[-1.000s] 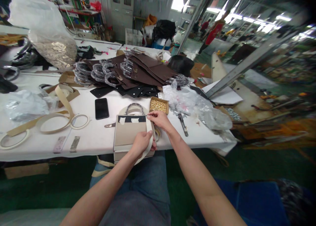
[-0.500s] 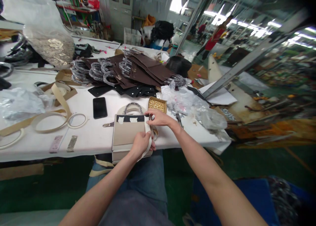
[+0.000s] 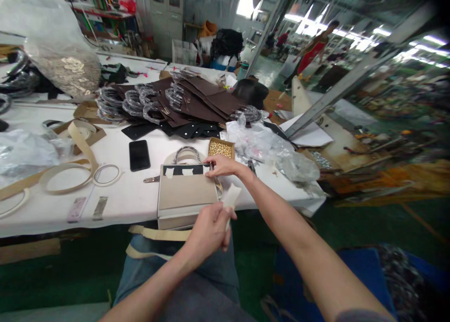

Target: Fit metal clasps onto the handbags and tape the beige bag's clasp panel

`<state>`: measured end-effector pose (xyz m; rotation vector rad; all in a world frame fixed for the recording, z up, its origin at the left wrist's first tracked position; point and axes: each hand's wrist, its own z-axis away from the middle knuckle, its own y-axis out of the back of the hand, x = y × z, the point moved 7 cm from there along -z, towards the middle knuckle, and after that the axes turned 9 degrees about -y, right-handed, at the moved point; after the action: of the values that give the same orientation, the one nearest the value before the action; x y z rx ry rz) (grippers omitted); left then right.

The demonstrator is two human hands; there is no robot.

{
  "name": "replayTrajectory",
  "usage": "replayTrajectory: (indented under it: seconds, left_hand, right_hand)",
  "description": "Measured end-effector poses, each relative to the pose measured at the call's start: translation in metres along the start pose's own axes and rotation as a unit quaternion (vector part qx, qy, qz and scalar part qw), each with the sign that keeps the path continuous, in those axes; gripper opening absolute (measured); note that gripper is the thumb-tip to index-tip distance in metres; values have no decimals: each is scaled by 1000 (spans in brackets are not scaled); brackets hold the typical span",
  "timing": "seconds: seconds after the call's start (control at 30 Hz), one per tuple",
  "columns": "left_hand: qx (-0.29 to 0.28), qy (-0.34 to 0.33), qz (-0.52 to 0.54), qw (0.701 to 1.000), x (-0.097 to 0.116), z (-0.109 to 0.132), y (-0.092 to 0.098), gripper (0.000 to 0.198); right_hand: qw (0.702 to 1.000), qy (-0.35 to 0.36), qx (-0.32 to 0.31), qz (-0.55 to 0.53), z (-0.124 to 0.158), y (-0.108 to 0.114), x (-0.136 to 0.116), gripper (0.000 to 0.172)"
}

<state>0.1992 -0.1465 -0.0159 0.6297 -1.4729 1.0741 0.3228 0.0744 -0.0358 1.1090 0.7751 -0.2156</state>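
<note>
A beige handbag (image 3: 188, 190) stands at the table's front edge, its dark top band carrying short pale tape pieces (image 3: 188, 171). Its looped handle (image 3: 187, 149) is wrapped in clear plastic. My right hand (image 3: 223, 166) pinches the bag's upper right corner, thumb on the front face. In front of the bag's lower right, my left hand (image 3: 211, 226) is closed on a strip of cream tape (image 3: 232, 195), whose free end sticks up above the fingers. More tape (image 3: 158, 233) lies across my lap; whether it joins the held strip I cannot tell.
Behind the bag are a box of gold studs (image 3: 221, 148) and crumpled plastic bags (image 3: 260, 144). A black phone (image 3: 139, 155) and tape rolls (image 3: 66, 177) lie to the left. Brown bag panels (image 3: 200, 94) are piled farther back. A person in red (image 3: 311, 57) is in the background.
My left hand has moved down and right, away from the bag's front, with the tape strip now off the bag's right edge. My right hand stays at the corner.
</note>
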Motion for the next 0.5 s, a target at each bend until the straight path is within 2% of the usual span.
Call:
replayTrajectory:
  seconds: [0.07, 0.13, 0.2, 0.27, 0.3, 0.37, 0.43, 0.5]
  left_hand:
    - [85, -8, -36, 996, -4, 15, 39, 60]
    - [167, 1, -59, 984, -13, 33, 89, 60]
    - [232, -1, -60, 971, -15, 56, 135, 58]
    - [295, -23, -53, 954, -8, 82, 170, 55]
    - [328, -35, -47, 943, -2, 97, 185, 54]
    - [401, -57, -37, 914, 8, 129, 213, 54]
    - [467, -78, -34, 880, 15, 163, 243, 55]
    - [521, -86, -33, 849, 14, 198, 277, 55]
  right_hand:
    - [999, -2, 10, -49, 4, -5, 9, 51]
    - [994, -19, 24, -107, 6, -11, 18, 59]
    - [985, -50, 29, -162, 7, -16, 21, 58]
    - [983, -73, 35, -166, 9, -17, 15, 51]
    - [984, -83, 59, -145, 12, -13, 10, 48]
    - [979, -107, 147, -92, 27, 2, -4, 52]
    - [954, -137, 261, -58, 56, 14, -15, 61]
    - [918, -179, 351, -47, 94, 12, -19, 62]
